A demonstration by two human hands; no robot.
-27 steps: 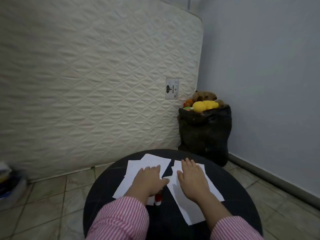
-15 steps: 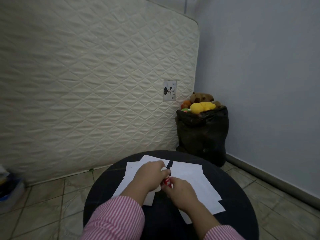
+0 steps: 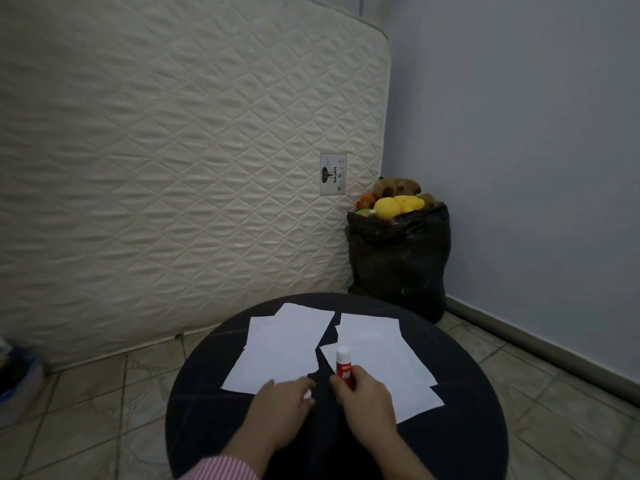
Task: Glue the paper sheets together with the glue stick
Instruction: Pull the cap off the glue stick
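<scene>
Two groups of white paper sheets lie on a round black table (image 3: 467, 420): the left sheets (image 3: 280, 344) and the right sheets (image 3: 377, 355), each with overlapping pieces. My right hand (image 3: 367, 400) holds a red glue stick (image 3: 344, 367) upright over the near left corner of the right sheets, its white end pointing up. My left hand (image 3: 280, 407) rests with curled fingers at the near edge of the left sheets. A small white bit shows at its fingertips; I cannot tell whether it is a cap or paper.
A quilted mattress (image 3: 173, 168) leans upright behind the table. A black bag (image 3: 398, 265) full of soft toys stands in the corner by the blue wall. Tiled floor surrounds the table. A blurred container (image 3: 17, 379) sits at the far left.
Both hands lay flat on the sheets, then met at the glue stick. Now they have parted: my right hand keeps the stick upright and my left hand has drawn back toward me.
</scene>
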